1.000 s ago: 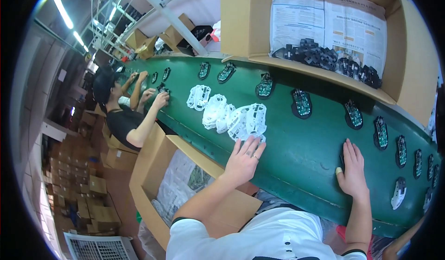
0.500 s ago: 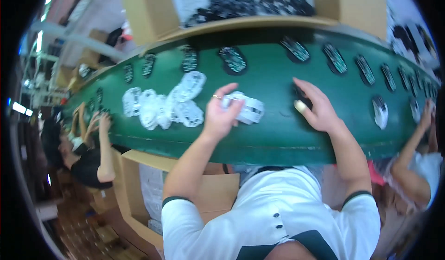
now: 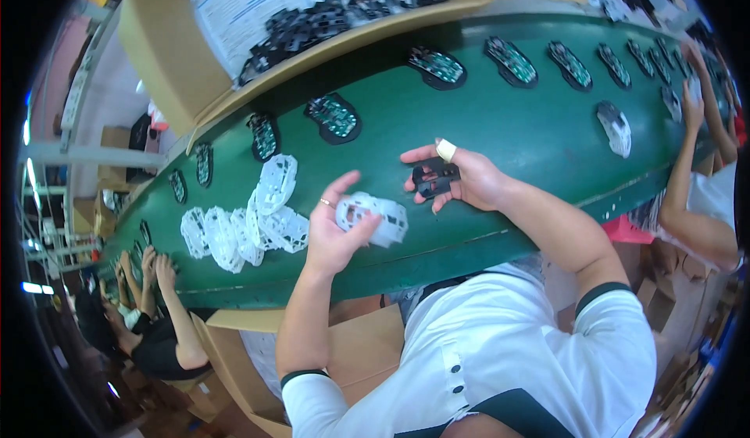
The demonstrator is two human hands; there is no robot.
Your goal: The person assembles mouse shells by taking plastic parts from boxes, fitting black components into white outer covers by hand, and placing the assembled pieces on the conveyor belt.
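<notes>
My left hand grips a white plastic mouse shell between thumb and fingers, above the green work surface. Palm turned upward, my right hand holds a small black plastic bracket with cut-outs; pale tape wraps one of its digits. The two parts are close together but apart. Left of my left hand lies a loose cluster of similar white shells, some overlapping. Beyond my hands stand several black mouse bases with green circuit boards, the closest being one base.
An open cardboard box at the far side holds many black plastic parts. A mouse with a white and dark shell lies to the right. Below the near edge is another open carton. Co-workers' arms reach in at both sides.
My right hand has turned over and come nearer the left, bringing the black bracket into plain sight. The left hand still holds the white shell. The whole view has turned and shifted.
</notes>
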